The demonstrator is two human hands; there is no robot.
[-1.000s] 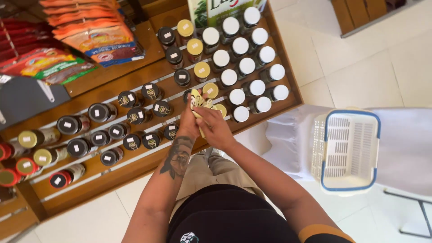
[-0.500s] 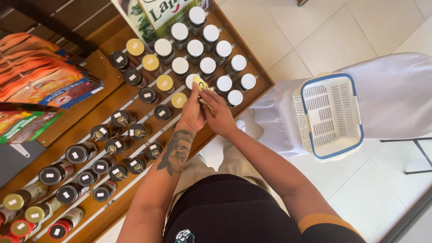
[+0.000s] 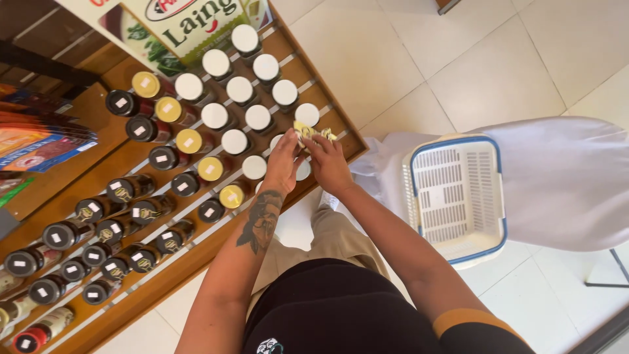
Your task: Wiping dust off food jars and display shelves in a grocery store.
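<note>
Both hands, left [image 3: 283, 164] and right [image 3: 329, 164], pinch a small jar [image 3: 308, 131] at the shelf's [image 3: 341, 131] right edge; basket [image 3: 455, 196] sits apart over open floor [image 3: 406, 59].

Both hands now sit nearer the right front corner of the wooden display shelf [image 3: 341, 141] than a second ago, when they worked further in among the jars. The left hand [image 3: 283, 164] and right hand [image 3: 327, 165] now pinch a small yellow-and-white bundle of tags [image 3: 313, 133] beside the outermost white-lidded jar [image 3: 306, 115]. The white plastic basket with blue rim [image 3: 457, 196] appears closer to the right forearm.
</note>
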